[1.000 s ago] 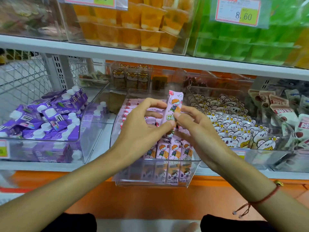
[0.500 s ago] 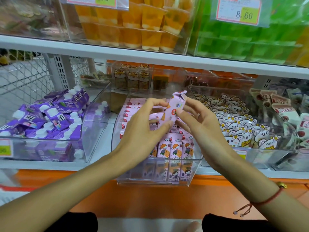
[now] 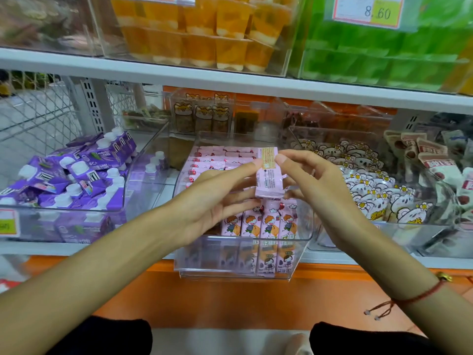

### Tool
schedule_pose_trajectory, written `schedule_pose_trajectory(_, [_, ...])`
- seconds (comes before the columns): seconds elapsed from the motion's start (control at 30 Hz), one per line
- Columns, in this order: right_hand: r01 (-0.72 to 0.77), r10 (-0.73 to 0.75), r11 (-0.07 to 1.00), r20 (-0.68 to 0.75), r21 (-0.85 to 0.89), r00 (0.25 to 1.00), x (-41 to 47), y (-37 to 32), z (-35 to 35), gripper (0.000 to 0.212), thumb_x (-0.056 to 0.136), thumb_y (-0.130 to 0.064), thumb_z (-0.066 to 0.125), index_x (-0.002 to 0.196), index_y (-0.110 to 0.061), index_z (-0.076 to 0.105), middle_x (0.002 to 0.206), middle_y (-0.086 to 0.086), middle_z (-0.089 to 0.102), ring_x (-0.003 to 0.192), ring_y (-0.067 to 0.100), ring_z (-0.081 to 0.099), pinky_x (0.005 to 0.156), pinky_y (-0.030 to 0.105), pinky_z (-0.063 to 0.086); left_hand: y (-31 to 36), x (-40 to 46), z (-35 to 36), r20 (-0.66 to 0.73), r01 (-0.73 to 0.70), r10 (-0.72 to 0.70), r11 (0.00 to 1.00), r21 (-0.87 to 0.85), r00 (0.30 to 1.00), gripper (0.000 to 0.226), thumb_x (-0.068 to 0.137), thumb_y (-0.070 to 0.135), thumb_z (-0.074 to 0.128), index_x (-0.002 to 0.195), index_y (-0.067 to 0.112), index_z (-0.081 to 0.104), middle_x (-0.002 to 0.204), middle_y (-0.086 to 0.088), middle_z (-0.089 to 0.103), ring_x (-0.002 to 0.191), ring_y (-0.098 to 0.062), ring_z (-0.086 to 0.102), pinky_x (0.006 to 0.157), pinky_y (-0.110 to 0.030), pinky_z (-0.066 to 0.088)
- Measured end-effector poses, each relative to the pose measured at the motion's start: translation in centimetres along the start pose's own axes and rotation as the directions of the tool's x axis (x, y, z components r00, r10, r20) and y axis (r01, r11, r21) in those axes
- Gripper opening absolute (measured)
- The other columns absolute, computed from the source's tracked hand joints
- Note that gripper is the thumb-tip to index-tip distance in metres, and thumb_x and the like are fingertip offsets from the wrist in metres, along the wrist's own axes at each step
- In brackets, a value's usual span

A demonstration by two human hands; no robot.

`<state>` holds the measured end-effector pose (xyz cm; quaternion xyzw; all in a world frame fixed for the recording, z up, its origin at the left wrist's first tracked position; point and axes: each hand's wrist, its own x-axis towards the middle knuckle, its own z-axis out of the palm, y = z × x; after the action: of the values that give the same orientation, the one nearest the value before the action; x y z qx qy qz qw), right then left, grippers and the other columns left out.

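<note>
Open air runs across mid-frame between the upper shelf (image 3: 230, 80) and the open-topped clear bin (image 3: 235, 274). Pink packets (image 3: 258, 226) pack the bin tight. Purple cartons (image 3: 76, 175) at left and flower-print packs (image 3: 371, 190) at right flank it closely.

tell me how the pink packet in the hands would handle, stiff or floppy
Probably light: the pink packet hangs from fingertip pinches of the left hand and right hand. Likely soft, since its wrapper creases. The glossy film may be slightly slippery.

pink packet (image 3: 268, 179): small, flat, printed text side facing me, orange panel at top. Upright, slightly tilted, pinched near its top by my left hand (image 3: 212, 201) and right hand (image 3: 314, 185), above clear bin (image 3: 230, 274) centre.
</note>
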<state>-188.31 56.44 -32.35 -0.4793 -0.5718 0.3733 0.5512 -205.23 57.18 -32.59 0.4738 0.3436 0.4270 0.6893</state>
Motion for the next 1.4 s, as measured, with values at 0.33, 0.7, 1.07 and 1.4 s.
schedule_pose_trajectory(0.33, [0.183,-0.178,0.983,0.18,-0.01,0.967,-0.3,0.1,-0.6,0.046,0.081,0.0,0.069,0.12,-0.024,0.059,0.11,-0.007,0.069,0.099,0.007,0.067,0.082,0.017,0.052,-0.3,0.6,-1.0,0.067,-0.375,0.386,0.818,0.436,0.92,0.04,0.085,0.001,0.066,0.113,0.029,0.061,0.116,0.01,0.068,0.108,0.0,0.063,0.093,-0.015,0.049])
schedule_pose_trajectory(0.7, [0.398,-0.366,0.912,0.235,-0.102,0.9,-0.8,0.0,-0.5,0.037,0.075,-0.005,0.077,0.101,-0.027,0.063,0.102,-0.015,0.068,0.105,0.007,0.063,0.095,0.02,0.046,-0.5,0.7,-1.5,0.169,-0.536,0.533,0.673,0.51,0.829,0.041,0.081,-0.011,0.067,0.106,0.021,0.06,0.114,0.003,0.066,0.11,-0.006,0.062,0.099,-0.018,0.045])
schedule_pose_trajectory(1.07, [0.447,-0.405,0.846,0.195,-0.289,0.893,-1.3,-0.1,0.6,0.05,0.081,-0.01,0.074,0.124,-0.023,0.051,0.122,-0.008,0.058,0.115,0.009,0.054,0.098,0.033,0.046,-0.1,0.6,-1.0,0.032,-0.317,0.316,0.934,0.165,0.948,0.051,0.079,0.022,0.07,0.126,0.013,0.053,0.121,-0.002,0.067,0.11,-0.016,0.065,0.084,-0.029,0.056])
schedule_pose_trajectory(1.4, [0.128,-0.13,0.976,-0.002,0.175,0.992,-0.3,-0.2,-0.5,0.049,0.074,-0.032,0.068,0.114,-0.008,0.056,0.088,-0.002,0.074,0.082,0.011,0.07,0.072,0.017,0.053,0.5,-0.1,-0.9,0.102,-0.553,0.59,0.665,0.502,0.801,0.047,0.08,0.008,0.074,0.12,0.026,0.057,0.118,0.009,0.062,0.109,0.0,0.059,0.084,-0.016,0.051])
